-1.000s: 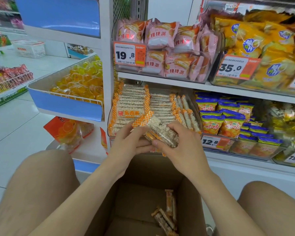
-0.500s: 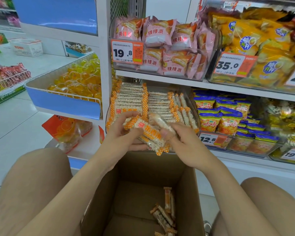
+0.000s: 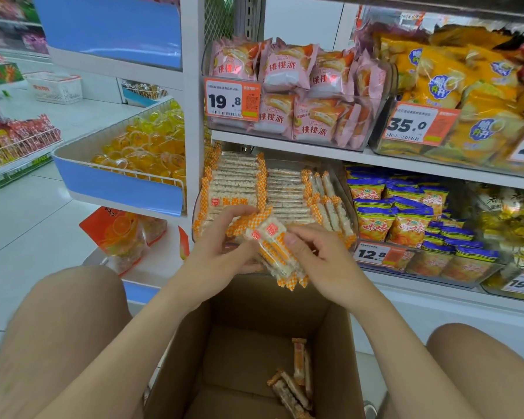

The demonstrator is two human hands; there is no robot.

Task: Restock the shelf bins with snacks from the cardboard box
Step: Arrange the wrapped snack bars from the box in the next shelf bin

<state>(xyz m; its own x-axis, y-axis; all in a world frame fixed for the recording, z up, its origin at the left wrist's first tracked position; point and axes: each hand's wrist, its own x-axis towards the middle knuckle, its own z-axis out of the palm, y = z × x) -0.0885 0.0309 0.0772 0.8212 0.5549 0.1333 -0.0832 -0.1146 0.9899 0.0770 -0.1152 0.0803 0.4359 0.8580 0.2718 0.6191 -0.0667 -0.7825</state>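
A small bundle of rice-cracker bars [image 3: 274, 251] in clear wrappers with orange checked ends is held between both hands, just in front of the clear shelf bin [image 3: 344, 189] stacked with the same bars. My left hand [image 3: 221, 252] grips the bundle from the left, fingers curled round it. My right hand [image 3: 318, 255] pinches it from the right, thumb on top. Below them stands the open cardboard box [image 3: 236, 355], with several bars [image 3: 297, 379] lying on its floor.
Pink cake packs [image 3: 288, 89] fill the bin above, yellow packs [image 3: 454, 95] sit to the upper right, and blue-orange snack bags [image 3: 406, 219] fill the bin on the right. A blue-fronted wire shelf of yellow jelly cups [image 3: 139, 152] juts out left. My knees flank the box.
Both hands have turned the bundle so its printed orange labels face up and shifted it slightly toward the bin front. The view has tilted a little.
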